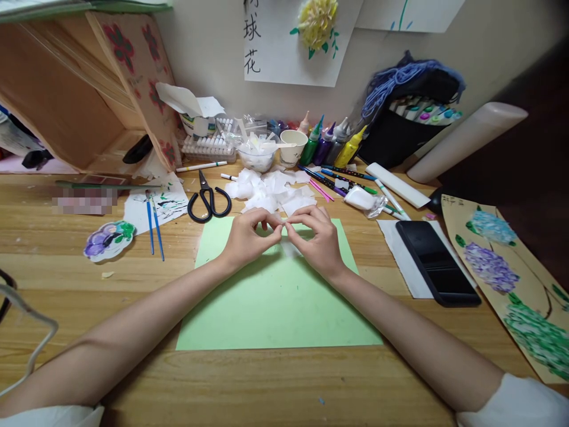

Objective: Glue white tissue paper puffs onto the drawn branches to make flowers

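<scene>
Hands (284, 225) together, pinching perhaps white tissue piece (291, 246), mostly hidden by fingers.

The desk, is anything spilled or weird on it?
No puddle shows on the desk, but it looks messy: white scraps lie in a loose heap behind the green sheet, dark smears mark the paper by the blue brushes, and a small white container lies on its side by the pens.
</scene>
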`<state>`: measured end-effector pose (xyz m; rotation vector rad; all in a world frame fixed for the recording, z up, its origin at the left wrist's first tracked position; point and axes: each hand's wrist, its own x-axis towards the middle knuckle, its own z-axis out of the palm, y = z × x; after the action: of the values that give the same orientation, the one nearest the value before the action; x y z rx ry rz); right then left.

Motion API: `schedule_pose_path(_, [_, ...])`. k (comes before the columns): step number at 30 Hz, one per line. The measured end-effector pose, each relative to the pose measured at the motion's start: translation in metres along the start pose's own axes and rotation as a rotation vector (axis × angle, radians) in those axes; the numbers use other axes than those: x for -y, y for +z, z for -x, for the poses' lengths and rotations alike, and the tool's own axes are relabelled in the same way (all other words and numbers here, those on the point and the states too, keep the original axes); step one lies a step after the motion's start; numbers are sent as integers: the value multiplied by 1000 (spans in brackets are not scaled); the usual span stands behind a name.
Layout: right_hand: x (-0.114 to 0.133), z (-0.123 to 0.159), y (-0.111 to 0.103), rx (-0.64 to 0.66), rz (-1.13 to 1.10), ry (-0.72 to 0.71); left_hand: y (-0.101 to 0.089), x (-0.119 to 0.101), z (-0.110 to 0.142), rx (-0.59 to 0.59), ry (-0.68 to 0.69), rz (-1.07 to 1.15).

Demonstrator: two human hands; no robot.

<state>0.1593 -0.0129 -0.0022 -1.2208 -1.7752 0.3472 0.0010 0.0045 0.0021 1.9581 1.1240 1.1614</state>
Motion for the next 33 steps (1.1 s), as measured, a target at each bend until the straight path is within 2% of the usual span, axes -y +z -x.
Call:
schedule_pose_path(5, [-6, -3, 0, 2, -118, 97, -2, -4, -1, 22, -21, -24])
schedule_pose_path(10, [-14, -6, 0, 30, -273, 208, -5, -3, -4, 69, -126, 63])
schedule_pose_path(17, [-15, -7, 1, 60, -311, 224, -5, -2, -4, 121, -169, 71])
schedule_pose_path(23, [-12, -7, 1, 77, -306, 180, -1, -6, 0, 155, -154, -145])
schedule_pose_path(29, [-11, -7, 1, 80, -387, 208, 2, -1, 0, 70, -271, -172])
schedule_pose_path(33, [-12, -8, 0, 114, -472, 280, 1, -1, 0, 158, -142, -212])
